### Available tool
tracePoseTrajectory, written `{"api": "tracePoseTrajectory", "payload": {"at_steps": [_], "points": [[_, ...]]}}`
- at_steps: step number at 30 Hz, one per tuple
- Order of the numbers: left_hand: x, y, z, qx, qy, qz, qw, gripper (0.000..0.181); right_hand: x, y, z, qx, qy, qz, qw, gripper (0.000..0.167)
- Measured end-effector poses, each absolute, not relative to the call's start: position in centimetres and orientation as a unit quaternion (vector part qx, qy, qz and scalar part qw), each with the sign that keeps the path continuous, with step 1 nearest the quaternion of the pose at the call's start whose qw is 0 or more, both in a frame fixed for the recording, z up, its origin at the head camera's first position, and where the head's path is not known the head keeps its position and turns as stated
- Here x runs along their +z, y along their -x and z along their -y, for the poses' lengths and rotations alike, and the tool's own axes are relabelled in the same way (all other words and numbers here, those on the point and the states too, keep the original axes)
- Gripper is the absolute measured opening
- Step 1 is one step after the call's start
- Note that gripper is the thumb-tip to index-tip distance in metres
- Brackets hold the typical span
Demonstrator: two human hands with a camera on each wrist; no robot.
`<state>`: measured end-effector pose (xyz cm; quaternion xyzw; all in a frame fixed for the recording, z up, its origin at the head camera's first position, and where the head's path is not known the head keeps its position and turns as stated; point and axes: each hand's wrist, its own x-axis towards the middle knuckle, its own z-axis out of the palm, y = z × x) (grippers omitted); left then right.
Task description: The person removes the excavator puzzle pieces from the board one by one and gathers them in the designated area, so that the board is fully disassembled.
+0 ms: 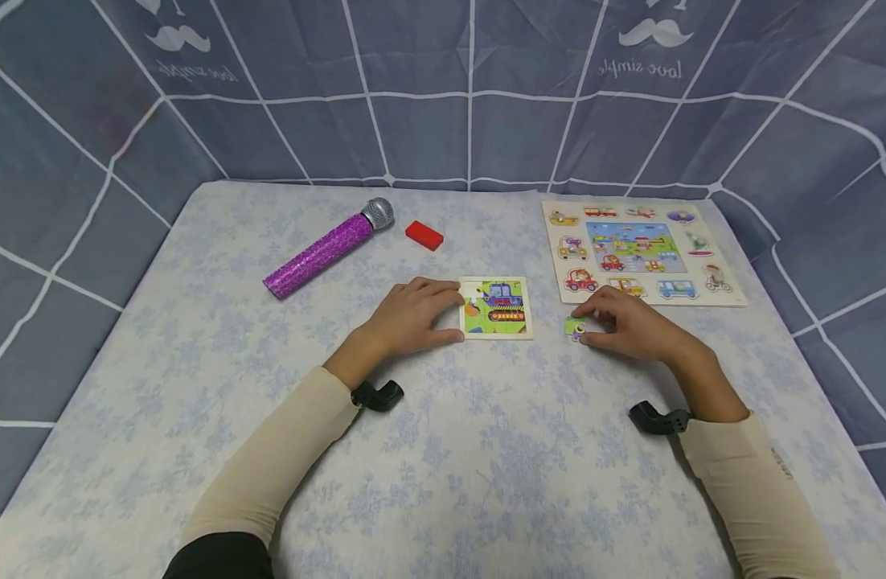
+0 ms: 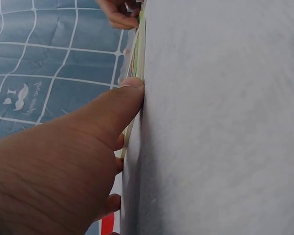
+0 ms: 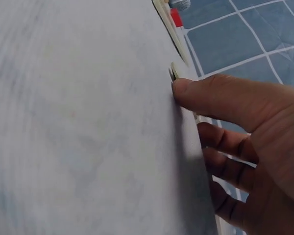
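My left hand [image 1: 417, 318] holds the left side of a small square jigsaw puzzle [image 1: 496, 328], its thumb at the lower left corner. The puzzle has a pale wooden frame and a picture of a blue and yellow tracked vehicle on green. A pale patch shows in its upper left part. To the right, my right hand [image 1: 631, 326] pinches a small green puzzle piece [image 1: 574, 326] between thumb and fingers, low over the table. In the right wrist view the thumb [image 3: 186, 93] presses against the edge of that piece; most of it is hidden.
A purple glittery microphone [image 1: 323, 253] lies at the back left, beside a red block [image 1: 424, 235]. At the back right lies a vehicle puzzle board [image 1: 551, 265], close behind my right hand. The cloth-covered table [image 1: 501, 466] meets a grey-blue checked curtain [image 1: 428, 137].
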<state>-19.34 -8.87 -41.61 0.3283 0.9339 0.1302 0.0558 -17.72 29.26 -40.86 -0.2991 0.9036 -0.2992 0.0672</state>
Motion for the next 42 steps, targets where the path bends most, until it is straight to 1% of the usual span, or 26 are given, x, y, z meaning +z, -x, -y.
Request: {"api": "tracePoseTrajectory", "payload": {"at_steps": [7,15,19,24,27,31,37,42], "points": [[-41.4,19.8,8.9,0.125,-0.327,-0.935,0.052,0.061,-41.0,18.1,-29.5,-0.309,0.31,-0.897,0.06,0.032],[-40.9,20.0,8.9,0.125,-0.327,-0.935,0.051,0.06,-41.7,18.3,-29.9,-0.357,0.309,-0.88,0.059,0.033],[-40.8,19.9,8.8,0.128,-0.326,-0.935,0.057,0.06,-41.2,18.3,-30.0,-0.345,0.303,-0.884,0.08,0.037],[-40.9,19.8,8.7,0.128,-0.326,-0.935,0.061,0.06,-39.2,18.8,-29.6,-0.31,0.281,-0.902,0.109,0.043],[-41.0,19.8,8.7,0.121,-0.324,-0.936,0.059,0.06,-38.0,19.8,-27.9,-0.306,0.285,-0.901,0.114,0.042],[-41.0,19.7,8.9,0.12,-0.325,-0.936,0.056,0.06,-37.4,21.5,-23.9,-0.297,0.317,-0.893,0.114,0.037],[-41.4,19.4,9.2,0.126,-0.326,-0.935,0.051,0.058,-38.5,23.9,-17.5,-0.232,0.364,-0.895,0.11,0.028],[-41.8,19.3,9.0,0.136,-0.332,-0.932,0.051,0.057,-39.0,24.3,-15.0,-0.168,0.351,-0.917,0.088,0.022]]}}
